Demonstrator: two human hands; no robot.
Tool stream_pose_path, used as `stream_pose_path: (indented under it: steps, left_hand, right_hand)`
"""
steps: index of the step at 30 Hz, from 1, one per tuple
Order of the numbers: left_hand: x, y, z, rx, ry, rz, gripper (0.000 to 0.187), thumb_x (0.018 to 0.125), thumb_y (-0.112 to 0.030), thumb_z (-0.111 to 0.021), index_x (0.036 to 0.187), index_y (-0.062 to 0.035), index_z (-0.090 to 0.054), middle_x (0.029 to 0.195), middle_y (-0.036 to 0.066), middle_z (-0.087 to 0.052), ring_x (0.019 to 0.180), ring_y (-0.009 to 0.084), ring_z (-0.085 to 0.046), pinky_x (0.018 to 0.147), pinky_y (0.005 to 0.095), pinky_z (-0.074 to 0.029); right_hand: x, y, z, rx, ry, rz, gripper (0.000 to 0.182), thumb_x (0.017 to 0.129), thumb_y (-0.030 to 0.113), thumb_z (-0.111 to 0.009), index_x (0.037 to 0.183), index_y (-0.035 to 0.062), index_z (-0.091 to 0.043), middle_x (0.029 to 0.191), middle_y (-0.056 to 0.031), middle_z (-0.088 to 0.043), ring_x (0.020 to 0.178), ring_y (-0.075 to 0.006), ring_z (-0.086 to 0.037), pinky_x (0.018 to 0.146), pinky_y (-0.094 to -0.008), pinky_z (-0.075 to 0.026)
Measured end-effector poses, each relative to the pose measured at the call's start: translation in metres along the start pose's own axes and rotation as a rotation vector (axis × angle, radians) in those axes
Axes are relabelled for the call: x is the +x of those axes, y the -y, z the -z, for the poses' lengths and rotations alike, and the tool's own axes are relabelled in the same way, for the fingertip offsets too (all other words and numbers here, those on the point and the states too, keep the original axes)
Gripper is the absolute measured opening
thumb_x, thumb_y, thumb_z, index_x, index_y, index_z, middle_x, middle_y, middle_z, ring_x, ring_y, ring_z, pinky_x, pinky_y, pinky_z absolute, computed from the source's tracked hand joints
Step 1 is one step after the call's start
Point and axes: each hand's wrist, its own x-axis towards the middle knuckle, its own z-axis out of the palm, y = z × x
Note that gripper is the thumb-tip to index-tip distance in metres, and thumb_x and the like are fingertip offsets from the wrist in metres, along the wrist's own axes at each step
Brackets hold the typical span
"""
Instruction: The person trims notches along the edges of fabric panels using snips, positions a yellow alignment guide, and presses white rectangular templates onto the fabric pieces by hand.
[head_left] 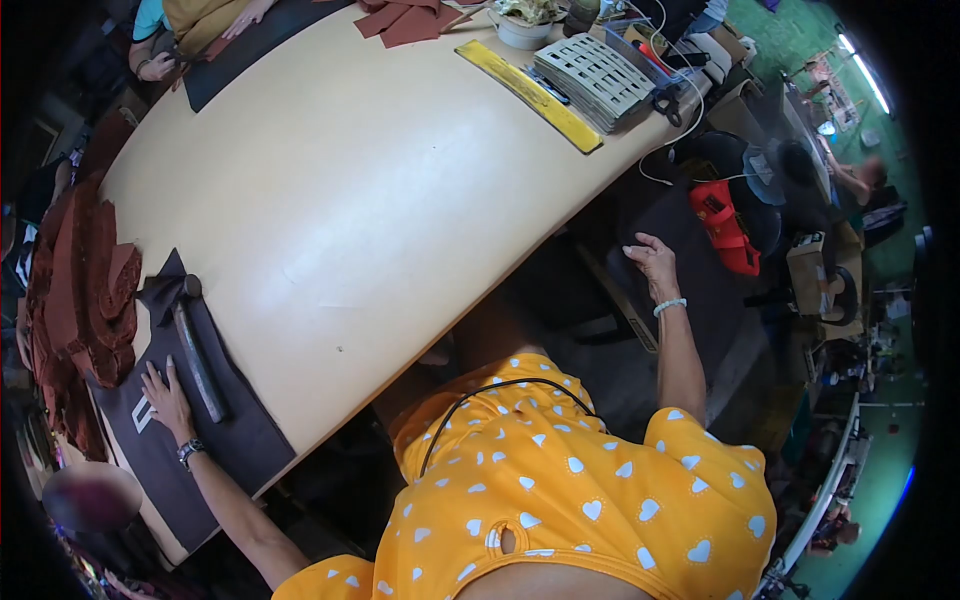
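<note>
My left hand (168,400) lies with its fingers spread on a dark sheet of material (230,440) at the left end of the table. Beside its fingertips is a small white frame-shaped piece (142,414). A hammer (200,350) with a dark handle rests on the same sheet, just right of my left hand. Off the table's front edge, my right hand (654,262) is raised in the air with its fingers bent and apart, and nothing shows in it.
Reddish-brown material (85,290) is heaped at the left. A yellow ruler (530,95), a slotted stack (595,75) and scissors (667,103) lie at the back right. A co-worker's hands (157,68) are at the far left edge. A red bag (722,225) is beyond my right hand.
</note>
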Motion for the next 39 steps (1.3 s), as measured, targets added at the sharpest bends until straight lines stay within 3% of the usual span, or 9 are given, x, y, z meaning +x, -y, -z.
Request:
stream_pose_path:
  steps: [5, 11, 14, 23, 32, 39]
  left_hand:
    - [-0.001, 0.0, 0.001, 0.029, 0.015, -0.023, 0.061, 0.088, -0.058, -0.029, 0.141, -0.0267, -0.026, 0.148, 0.009, -0.018, 0.135, 0.0333, -0.018, 0.097, 0.0669, -0.016]
    - [-0.001, 0.0, 0.002, 0.215, 0.058, -0.077, 0.048, 0.092, -0.049, -0.027, 0.138, -0.0362, -0.029, 0.149, 0.006, -0.017, 0.134, 0.0354, -0.019, 0.095, 0.0687, -0.02]
    - [0.004, 0.007, -0.01, 0.073, -0.041, -0.033, 0.044, 0.093, -0.045, -0.027, 0.136, -0.0394, -0.03, 0.149, 0.005, -0.017, 0.133, 0.0362, -0.02, 0.093, 0.0689, -0.022]
    - [0.0, 0.004, -0.006, 0.183, -0.009, -0.062, 0.043, 0.094, -0.044, -0.026, 0.136, -0.0389, -0.03, 0.148, 0.005, -0.018, 0.133, 0.0372, -0.021, 0.093, 0.0681, -0.024]
    - [0.0, 0.001, -0.002, 0.135, 0.011, -0.06, 0.045, 0.092, -0.049, -0.026, 0.137, -0.0387, -0.03, 0.148, 0.006, -0.018, 0.133, 0.0366, -0.02, 0.095, 0.0684, -0.02]
    - [0.001, 0.002, -0.002, 0.119, 0.006, -0.061, 0.046, 0.092, -0.049, -0.026, 0.137, -0.0382, -0.031, 0.148, 0.006, -0.019, 0.134, 0.0363, -0.019, 0.095, 0.0682, -0.019]
  right_hand:
    - [-0.001, -0.002, 0.004, -0.016, 0.032, -0.011, 0.057, 0.07, 0.001, -0.069, 0.122, -0.0053, -0.046, 0.087, -0.0099, -0.065, 0.077, -0.0121, -0.06, 0.073, -0.0226, -0.046]
    - [0.001, -0.006, 0.007, 0.007, 0.053, 0.011, 0.055, 0.072, 0.003, -0.066, 0.122, -0.0052, -0.046, 0.086, -0.0086, -0.066, 0.076, -0.0117, -0.06, 0.072, -0.0219, -0.046]
    - [0.004, -0.008, 0.008, -0.028, 0.056, 0.025, 0.055, 0.071, 0.001, -0.064, 0.122, -0.0065, -0.045, 0.083, -0.0077, -0.066, 0.074, -0.0111, -0.06, 0.07, -0.0214, -0.046]
    - [0.006, -0.009, 0.006, -0.008, 0.039, 0.015, 0.054, 0.071, 0.0, -0.062, 0.122, -0.0064, -0.045, 0.085, -0.0067, -0.066, 0.076, -0.011, -0.061, 0.072, -0.0226, -0.047]
    - [0.013, -0.018, 0.01, -0.044, 0.002, 0.002, 0.023, 0.079, 0.012, -0.065, 0.098, 0.0009, -0.063, 0.088, -0.0028, -0.063, 0.081, -0.0104, -0.057, 0.072, -0.0242, -0.045]
    - [0.017, -0.02, 0.014, 0.024, 0.043, -0.006, 0.014, 0.081, 0.014, -0.064, 0.09, 0.0042, -0.063, 0.075, 0.0014, -0.057, 0.07, -0.0083, -0.054, 0.067, -0.0226, -0.045]
